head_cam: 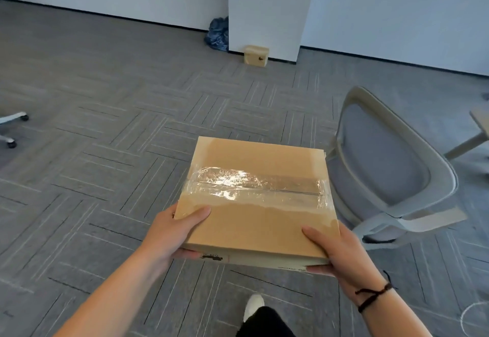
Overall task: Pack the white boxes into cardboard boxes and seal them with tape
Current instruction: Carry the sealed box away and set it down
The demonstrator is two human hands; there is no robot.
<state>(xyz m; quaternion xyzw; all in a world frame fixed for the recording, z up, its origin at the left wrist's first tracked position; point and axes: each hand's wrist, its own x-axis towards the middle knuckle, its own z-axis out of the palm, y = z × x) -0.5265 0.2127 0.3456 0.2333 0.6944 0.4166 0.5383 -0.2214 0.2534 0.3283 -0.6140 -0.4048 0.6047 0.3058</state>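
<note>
Cardboard box [254,199]: centre frame, held above carpeted floor [105,138], flaps closed.
Tape [256,184]: clear strip across top seam.
Left hand [169,233]: grip holding box corner, 8 o'clock.
Right hand [341,252]: grip holding box corner, 4 o'clock.
Chair [391,167]: 3 o'clock, beside box.

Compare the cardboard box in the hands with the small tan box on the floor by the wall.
The cardboard box is held off the floor by the left hand and right hand; the small tan box sits on the carpet. The held one has clear tape across its top; the far one shows none. Both are tan.
</note>
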